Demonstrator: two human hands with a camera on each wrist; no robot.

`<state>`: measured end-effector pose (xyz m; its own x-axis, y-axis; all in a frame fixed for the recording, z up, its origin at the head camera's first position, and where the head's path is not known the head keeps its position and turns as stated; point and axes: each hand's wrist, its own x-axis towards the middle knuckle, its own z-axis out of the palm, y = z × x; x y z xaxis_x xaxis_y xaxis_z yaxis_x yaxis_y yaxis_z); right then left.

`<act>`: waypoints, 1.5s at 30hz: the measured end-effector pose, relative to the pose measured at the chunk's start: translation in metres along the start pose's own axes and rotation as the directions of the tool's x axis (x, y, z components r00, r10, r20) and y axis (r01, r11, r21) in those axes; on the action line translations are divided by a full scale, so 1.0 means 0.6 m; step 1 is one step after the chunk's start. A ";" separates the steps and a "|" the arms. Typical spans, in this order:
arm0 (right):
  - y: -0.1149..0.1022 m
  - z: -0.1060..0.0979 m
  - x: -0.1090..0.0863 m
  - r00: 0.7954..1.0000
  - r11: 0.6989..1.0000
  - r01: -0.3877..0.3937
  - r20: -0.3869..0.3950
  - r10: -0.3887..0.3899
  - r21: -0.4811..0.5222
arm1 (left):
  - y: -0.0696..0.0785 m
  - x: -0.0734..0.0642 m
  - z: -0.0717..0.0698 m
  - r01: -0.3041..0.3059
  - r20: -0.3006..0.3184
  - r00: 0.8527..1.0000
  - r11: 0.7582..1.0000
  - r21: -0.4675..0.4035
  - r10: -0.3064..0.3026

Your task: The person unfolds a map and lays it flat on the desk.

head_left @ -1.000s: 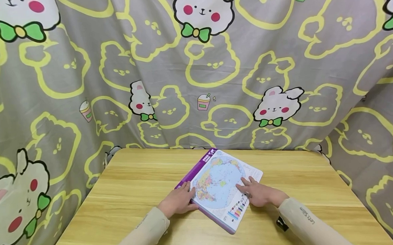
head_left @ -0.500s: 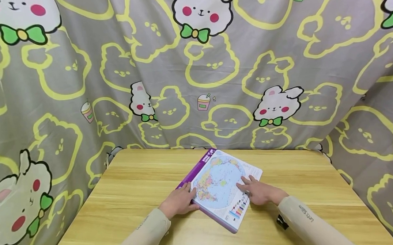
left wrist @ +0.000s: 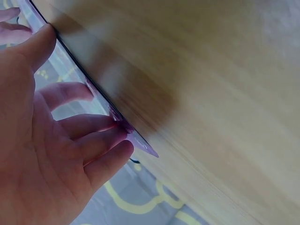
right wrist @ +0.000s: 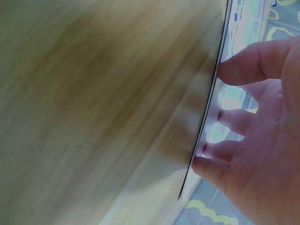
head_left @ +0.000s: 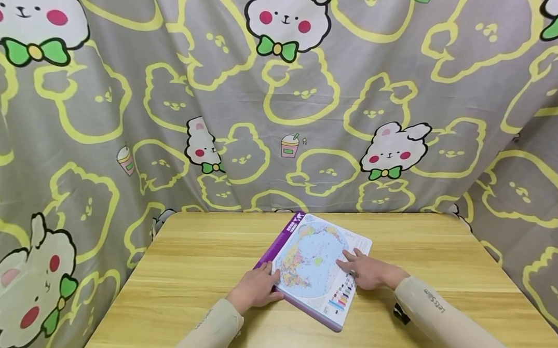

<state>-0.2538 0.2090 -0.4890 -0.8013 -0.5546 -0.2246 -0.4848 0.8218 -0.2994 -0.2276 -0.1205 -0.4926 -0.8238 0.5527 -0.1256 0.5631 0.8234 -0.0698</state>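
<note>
A flat rectangular board (head_left: 317, 250) printed with a world map lies turned at an angle on the wooden table. It has a purple title strip along its far-left side, and its visible side edge is purple too. My left hand (head_left: 256, 288) rests on the board's left corner, fingers over the purple strip and thumb along the near edge. On the right side my right hand (head_left: 368, 272) lies with its fingers spread over the map's border. Both wrist views show the fingers and thumb touching the board near its rim, fairly relaxed.
The wooden table (head_left: 180, 261) extends around the board on all sides. Behind and beside it hangs a grey curtain (head_left: 238, 103) with rabbit and yellow outline prints. A small black object (head_left: 401, 314) shows beneath the right sleeve.
The board has turned very slightly, its near corner shifting a little to the right. My left hand has moved slightly with it, while my right hand has stayed almost in place.
</note>
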 end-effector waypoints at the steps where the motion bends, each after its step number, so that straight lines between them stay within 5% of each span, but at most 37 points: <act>1: 0.000 -0.001 0.000 1.000 1.000 0.001 0.004 -0.001 0.002 | 0.001 0.000 0.000 0.001 -0.001 1.000 1.000 0.002 -0.001; 45: 0.010 -0.005 0.021 1.000 1.000 0.006 0.011 -0.007 0.012 | 0.018 -0.021 -0.001 -0.005 -0.035 0.999 0.997 0.074 0.007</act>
<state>-0.2677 0.2072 -0.4908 -0.7942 -0.5613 -0.2326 -0.4856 0.8165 -0.3122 -0.2110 -0.1187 -0.4912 -0.8214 0.5629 -0.0917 0.5703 0.8090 -0.1424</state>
